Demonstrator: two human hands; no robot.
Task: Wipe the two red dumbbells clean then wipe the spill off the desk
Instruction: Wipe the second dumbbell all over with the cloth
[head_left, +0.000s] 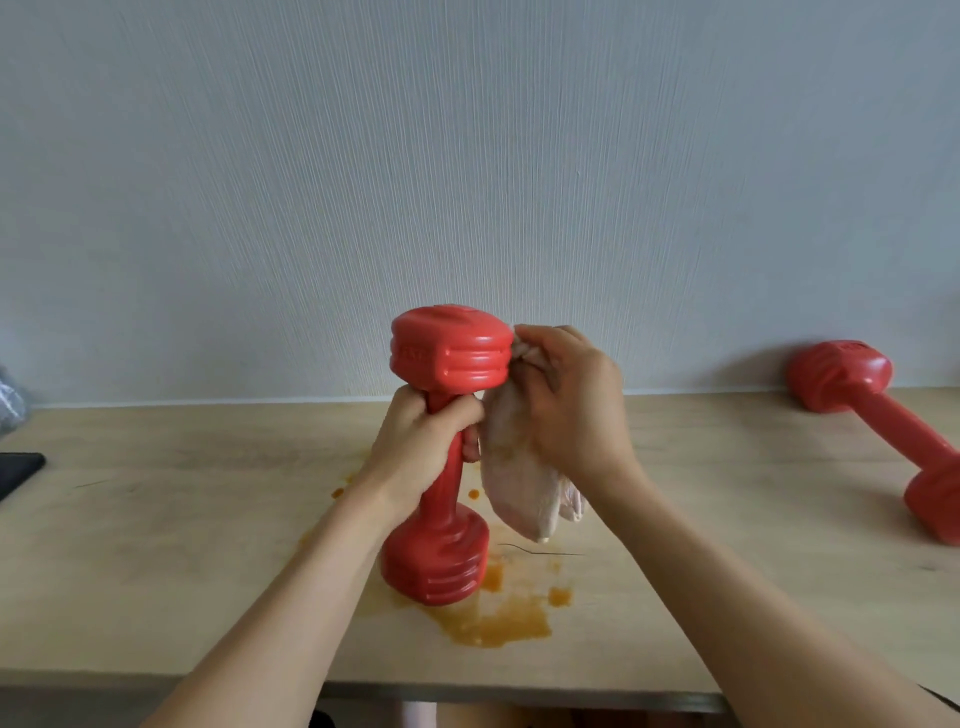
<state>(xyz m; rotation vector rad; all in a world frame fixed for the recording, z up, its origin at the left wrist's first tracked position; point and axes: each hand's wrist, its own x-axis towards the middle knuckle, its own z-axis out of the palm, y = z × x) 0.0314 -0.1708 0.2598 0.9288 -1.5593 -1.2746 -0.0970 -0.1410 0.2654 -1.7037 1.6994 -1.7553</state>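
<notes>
In the head view, the left hand (423, 431) is gripping the handle of an upright red dumbbell (447, 457), its lower end standing in the orange spill (493, 618) on the desk (182, 545). The right hand (563, 400) is clutching a pale cloth (519, 483) against the upper head, so wiping this dumbbell seems to be underway. The second dumbbell (883, 431) is lying far right. Next, probably, the cloth needs working around the head and down the handle.

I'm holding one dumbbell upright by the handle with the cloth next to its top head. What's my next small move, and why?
Probably press the cloth in your right hand against the top head of the upright dumbbell and rub around it. Your left hand already steadies the handle, and the cloth sits beside that head. The orange spill comes last.
</notes>
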